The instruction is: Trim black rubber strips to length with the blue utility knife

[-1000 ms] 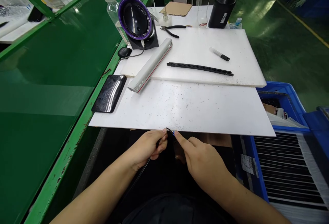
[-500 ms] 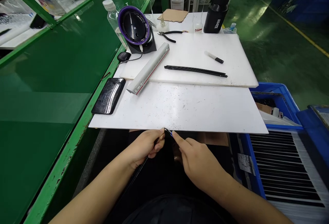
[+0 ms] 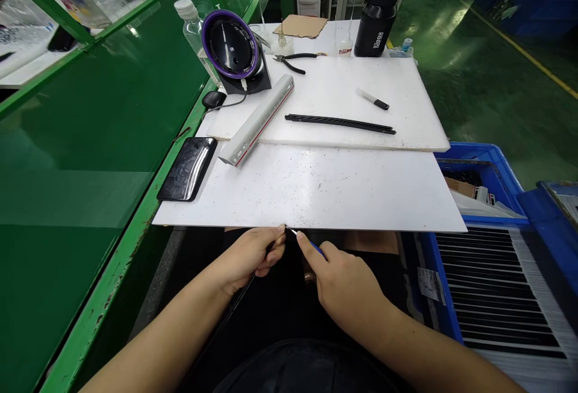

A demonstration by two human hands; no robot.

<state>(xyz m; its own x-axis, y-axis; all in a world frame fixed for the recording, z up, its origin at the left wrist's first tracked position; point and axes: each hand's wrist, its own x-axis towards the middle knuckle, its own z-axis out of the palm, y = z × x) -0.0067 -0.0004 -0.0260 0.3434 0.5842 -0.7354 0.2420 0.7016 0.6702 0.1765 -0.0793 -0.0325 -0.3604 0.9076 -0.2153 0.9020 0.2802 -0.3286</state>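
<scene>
At the near edge of the white board (image 3: 311,191), my left hand (image 3: 255,254) is closed around a long thin black strip (image 3: 245,289), which trails down towards my lap. My right hand (image 3: 347,278) grips a slim knife-like tool with a blue handle (image 3: 318,251) and a narrow metal tip. Its index finger stretches along the tool. The tip meets the strip's end by my left thumb; the exact contact is too small to make out. Beyond the hands, a grey model train car shell (image 3: 259,121) with a red stripe and several black strips (image 3: 341,123) lie on white foam (image 3: 406,86).
A phone (image 3: 187,169) lies at the left by the green partition (image 3: 81,200). Further back are a purple-rimmed fan (image 3: 231,44), cutting pliers (image 3: 293,61), small bottles, a black flask (image 3: 376,23) and a black-ended tool (image 3: 372,99). Blue bins (image 3: 492,220) stand at the right.
The knife-like tool has turned in my right hand, showing more of its blue handle and metal tip. My left hand keeps its hold on the strip. The view has shifted slightly.
</scene>
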